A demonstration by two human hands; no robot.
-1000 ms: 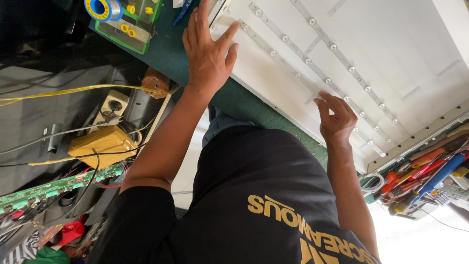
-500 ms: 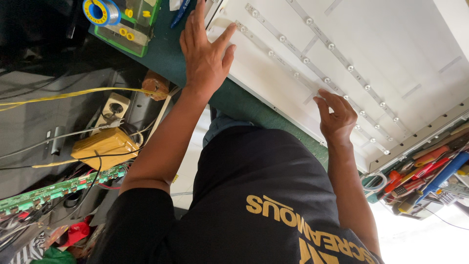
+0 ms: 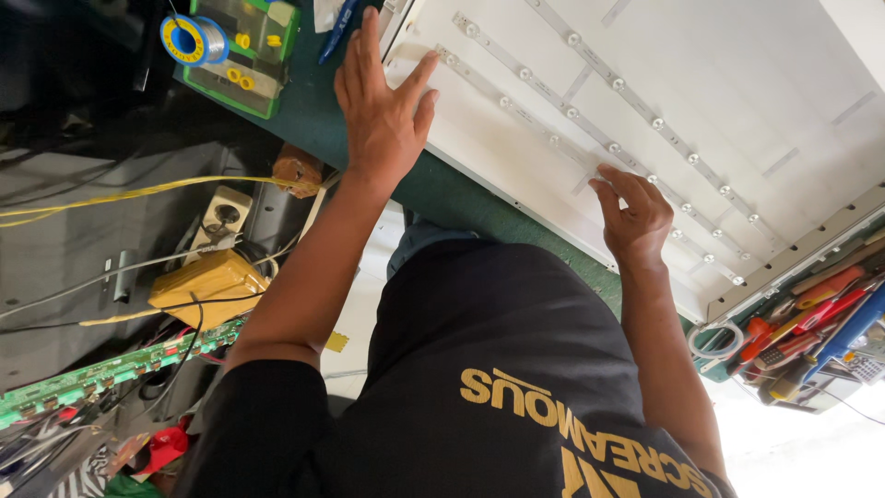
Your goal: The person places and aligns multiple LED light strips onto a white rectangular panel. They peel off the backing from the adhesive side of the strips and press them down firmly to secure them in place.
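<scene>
A large white panel (image 3: 737, 83) lies on a dark green bench (image 3: 442, 189), with thin light strips (image 3: 590, 120) carrying small round lenses running across it. My left hand (image 3: 383, 106) rests flat at the panel's near corner, fingers spread, thumb touching the end of one strip. My right hand (image 3: 631, 212) is further along the same strip, its fingertips curled and pressing on it. Neither hand holds a loose object. My black shirt fills the lower middle of the view.
A green tray (image 3: 249, 55) with a blue solder spool (image 3: 189, 37) sits at the top left. Below it are a yellow meter (image 3: 207, 281), a white socket (image 3: 221, 217), yellow wires and a green circuit board (image 3: 83, 383). A box of screwdrivers and tools (image 3: 820, 332) stands at the right.
Both hands stay on the panel. The view has shifted slightly; the left thumb now reaches the strip's end and the right fingers have curled a little more.
</scene>
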